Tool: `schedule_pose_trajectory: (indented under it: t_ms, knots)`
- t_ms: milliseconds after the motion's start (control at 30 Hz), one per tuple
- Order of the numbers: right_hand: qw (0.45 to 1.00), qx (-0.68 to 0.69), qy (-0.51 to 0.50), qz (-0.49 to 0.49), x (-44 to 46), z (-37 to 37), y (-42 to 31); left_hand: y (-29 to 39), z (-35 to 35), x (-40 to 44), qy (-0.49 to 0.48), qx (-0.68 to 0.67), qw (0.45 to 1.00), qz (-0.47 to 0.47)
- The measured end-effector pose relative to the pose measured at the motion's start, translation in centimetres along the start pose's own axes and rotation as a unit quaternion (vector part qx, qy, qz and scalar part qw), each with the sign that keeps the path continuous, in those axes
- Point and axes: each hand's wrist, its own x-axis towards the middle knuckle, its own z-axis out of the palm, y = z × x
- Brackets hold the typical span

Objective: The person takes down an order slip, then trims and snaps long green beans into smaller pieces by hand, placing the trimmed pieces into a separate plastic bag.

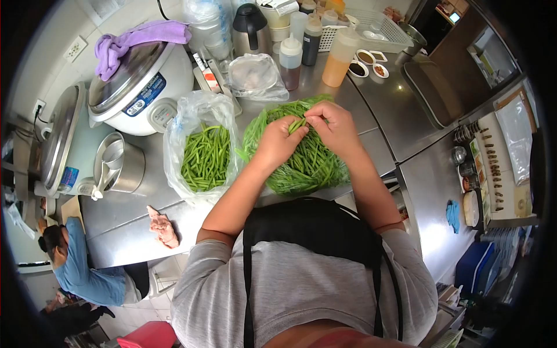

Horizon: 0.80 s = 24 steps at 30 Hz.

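Note:
Above a green plastic bag point(261, 124) full of long green beans point(310, 159), both of my hands are close together. My left hand point(280, 139) is closed around a few green beans point(297, 124). The fingertips of my right hand point(332, 127) pinch the end of those beans. Left of the green bag stands a clear plastic bag point(173, 145) holding cut green bean pieces point(206, 159).
A rice cooker point(142, 87) and a steel pot point(132, 168) stand at the left. Squeeze bottles point(341, 58) and small sauce dishes point(365, 57) are behind. Raw meat point(163, 227) lies near the front edge. Another person point(87, 267) is at the lower left.

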Motion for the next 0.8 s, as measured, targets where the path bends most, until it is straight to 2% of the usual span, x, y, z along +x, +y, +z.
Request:
schedule_pose_trajectory:
  t_ms: [100,200,267,367,400,467,500,600,700,800]
  knots:
    - [0.975,0.192,0.046,0.099,-1.1,1.9,0.6,-0.3,0.4,-0.2,-0.028,-0.047,0.998,-0.041]
    - [0.901,0.377,0.067,0.202,-1.4,3.3,0.3,-1.1,0.6,-0.3,-0.033,-0.107,0.991,-0.069]
    - [0.878,0.414,0.047,0.234,-1.5,3.4,1.0,-0.7,0.0,-0.3,-0.038,-0.106,0.991,-0.069]
    - [0.815,0.523,0.057,0.245,-1.4,2.7,0.3,-1.6,-0.7,0.0,0.026,-0.012,0.998,-0.048]
    - [0.786,0.565,0.065,0.242,-1.2,2.2,-0.2,-2.1,-1.2,0.1,0.038,-0.058,0.994,-0.081]
    - [0.859,0.465,0.062,0.203,-0.6,1.1,-0.9,-3.1,-2.3,0.3,0.061,-0.150,0.976,-0.147]
    - [0.890,0.413,0.061,0.184,-0.5,0.8,-1.0,-2.6,-2.7,0.4,0.073,-0.191,0.967,-0.149]
    - [0.967,0.145,0.002,0.207,-1.0,1.5,0.9,-1.4,-3.4,0.0,0.087,-0.289,0.943,-0.140]
    - [0.983,-0.002,-0.068,0.173,-1.7,2.6,1.0,-0.5,-3.2,-0.1,0.104,-0.295,0.941,-0.131]
    - [0.992,-0.028,-0.059,0.106,-1.4,3.4,1.0,-0.4,-3.1,-0.3,0.088,-0.319,0.938,-0.103]
